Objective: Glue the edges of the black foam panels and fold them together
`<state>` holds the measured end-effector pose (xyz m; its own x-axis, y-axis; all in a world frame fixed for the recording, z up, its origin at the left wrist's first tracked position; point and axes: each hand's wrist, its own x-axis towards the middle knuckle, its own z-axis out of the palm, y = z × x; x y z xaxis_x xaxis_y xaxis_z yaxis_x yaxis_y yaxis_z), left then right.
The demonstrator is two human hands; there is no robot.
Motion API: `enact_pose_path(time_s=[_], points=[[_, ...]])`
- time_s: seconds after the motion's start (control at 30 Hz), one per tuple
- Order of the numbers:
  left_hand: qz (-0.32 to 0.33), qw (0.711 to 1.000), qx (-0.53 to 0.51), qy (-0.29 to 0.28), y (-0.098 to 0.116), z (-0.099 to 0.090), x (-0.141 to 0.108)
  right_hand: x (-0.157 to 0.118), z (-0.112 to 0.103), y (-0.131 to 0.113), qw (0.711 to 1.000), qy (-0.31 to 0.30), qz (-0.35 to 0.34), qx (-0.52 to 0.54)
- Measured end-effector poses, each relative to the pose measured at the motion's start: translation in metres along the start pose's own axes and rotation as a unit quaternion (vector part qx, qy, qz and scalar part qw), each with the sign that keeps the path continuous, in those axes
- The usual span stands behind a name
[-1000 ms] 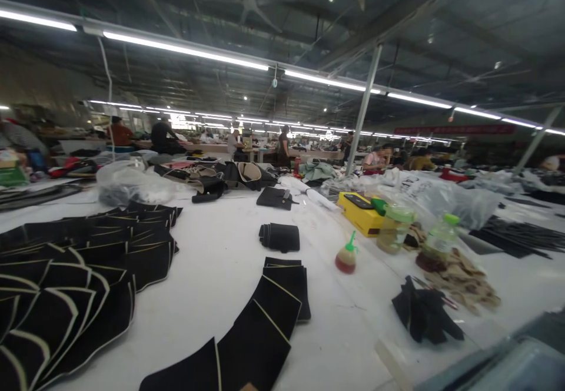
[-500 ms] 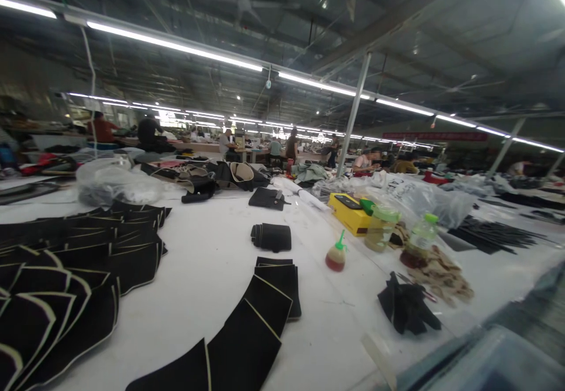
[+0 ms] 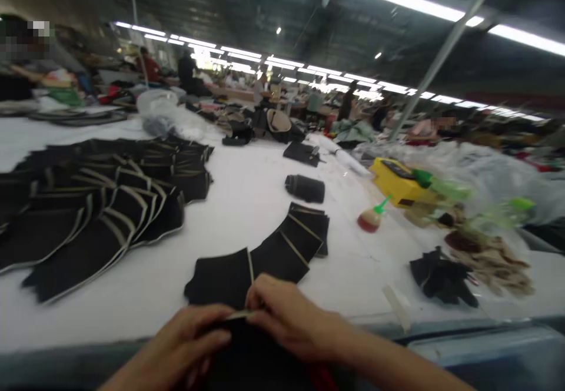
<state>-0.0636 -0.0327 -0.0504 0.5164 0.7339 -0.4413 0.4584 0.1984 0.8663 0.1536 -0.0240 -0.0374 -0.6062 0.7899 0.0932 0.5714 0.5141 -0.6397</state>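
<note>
Near the table's front edge, my left hand (image 3: pixel 188 341) and my right hand (image 3: pixel 286 314) pinch the pale top edge of a black fabric piece (image 3: pixel 251 350). The hands are close together, and the piece hangs down below them. Its lower part merges with dark clothing, so its full shape is hard to tell. Just beyond my hands, a curved row of overlapping black pieces (image 3: pixel 225 270) with pale edges lies on the white table (image 3: pixel 229 214). A larger spread of similar black pieces (image 3: pixel 106 232) fans out on the left.
A rolled black piece (image 3: pixel 305 188) lies mid-table. To the right are a small bottle with green nozzle (image 3: pixel 371 220), a yellow box (image 3: pixel 392 182), black scraps (image 3: pixel 444 279) and a beige rag (image 3: pixel 503 267). A clear plastic bag (image 3: pixel 168 114) lies behind; people work farther back.
The view has tilted down and turned left. Both my hands have come into sight, holding a black piece by its edge. A person now shows at the far left.
</note>
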Motion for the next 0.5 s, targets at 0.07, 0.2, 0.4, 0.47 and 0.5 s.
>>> enact_pose_path(time_s=[0.07,0.2,0.4,0.47,0.5], points=[[0.004,0.999,-0.038,-0.030,-0.006,-0.002,0.000,-0.001,0.002,0.000,0.998,-0.020,0.018,0.055],[0.000,0.998,-0.055,-0.037,-0.019,0.011,-0.006,-0.018,0.024,0.006,0.990,-0.058,0.044,0.122],[-0.019,0.999,-0.026,-0.017,-0.027,0.027,-0.010,-0.034,0.046,0.013,0.992,-0.066,0.036,0.103],[-0.023,0.999,-0.020,-0.019,-0.026,0.027,-0.009,-0.034,0.045,0.014,0.992,-0.070,0.037,0.095],[-0.026,0.999,-0.017,-0.023,-0.025,0.027,-0.009,-0.034,0.044,0.015,0.992,-0.072,0.039,0.092]])
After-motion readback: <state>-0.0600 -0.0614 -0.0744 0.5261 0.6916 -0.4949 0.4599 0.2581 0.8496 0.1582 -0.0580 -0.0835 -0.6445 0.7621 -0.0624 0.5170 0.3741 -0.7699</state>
